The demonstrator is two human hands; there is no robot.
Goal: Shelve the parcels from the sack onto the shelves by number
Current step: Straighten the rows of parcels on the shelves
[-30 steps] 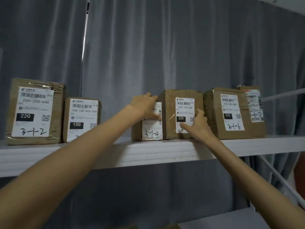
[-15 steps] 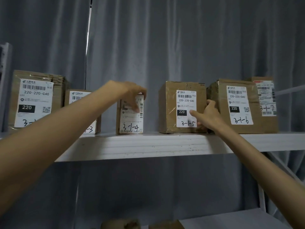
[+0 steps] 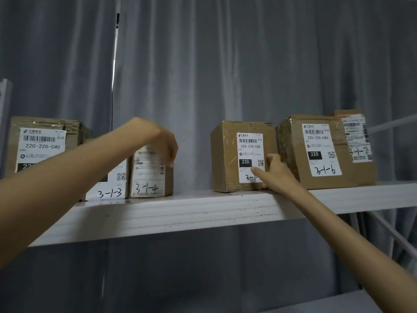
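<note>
Parcels sit in a row on the white shelf. Left hand grips the top of the 3-1-4 box; right hand lies loosely open against the next box.

Both forearms bare, no sleeves in view up to frame edge. No watch, bracelet or rings seen on either wrist. No gloves: left hand and right hand bare. Nails short, no polish visible, tho light is dim. Arms slim, smooth; no marks or tattoos visible.
</note>
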